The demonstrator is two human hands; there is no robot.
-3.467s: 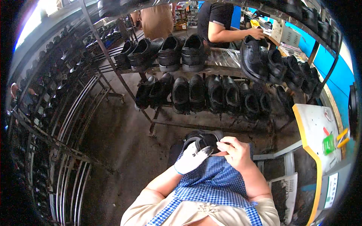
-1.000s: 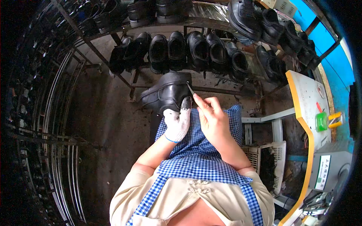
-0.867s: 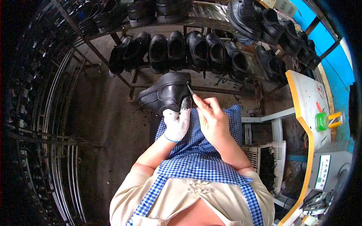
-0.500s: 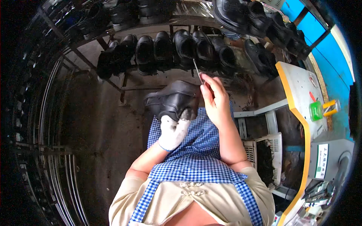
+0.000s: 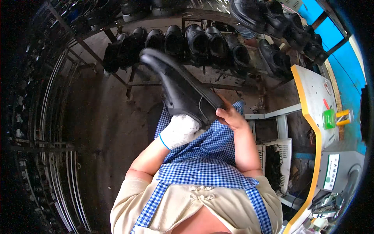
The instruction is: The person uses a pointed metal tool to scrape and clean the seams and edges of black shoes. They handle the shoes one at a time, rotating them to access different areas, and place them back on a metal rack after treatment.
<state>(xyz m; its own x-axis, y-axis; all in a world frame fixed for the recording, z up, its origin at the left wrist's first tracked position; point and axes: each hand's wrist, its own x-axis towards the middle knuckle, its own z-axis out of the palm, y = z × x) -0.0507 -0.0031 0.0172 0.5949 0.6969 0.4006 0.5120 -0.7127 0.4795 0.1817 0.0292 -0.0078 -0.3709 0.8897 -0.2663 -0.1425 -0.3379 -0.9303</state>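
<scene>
head — shoe (image 5: 186, 89) in both hands (image 5: 182, 130) (image 5: 231, 116)

Held shoe (image 5: 179, 87): smooth blk leather-type upper, semi-gloss; sole edge (image 5: 188, 76) matt, rubber-like. Glove (image 5: 180, 131): wht knit cloth, matt. Apron (image 5: 206, 173): woven chk cloth; shirt (image 5: 171, 204) plain matt cloth. Surface (image 5: 313, 99) at R: smooth wht board, lt marks; grn container (image 5: 329, 119) glossy see-thru plastic. Crate (image 5: 286, 156): matt plastic. Floor (image 5: 109, 140): dull, rough, concrete-like.

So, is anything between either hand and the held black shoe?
For the left hand, only its white glove comes between it and the black shoe. Nothing visible separates the bare right hand from the heel end it holds.
</scene>
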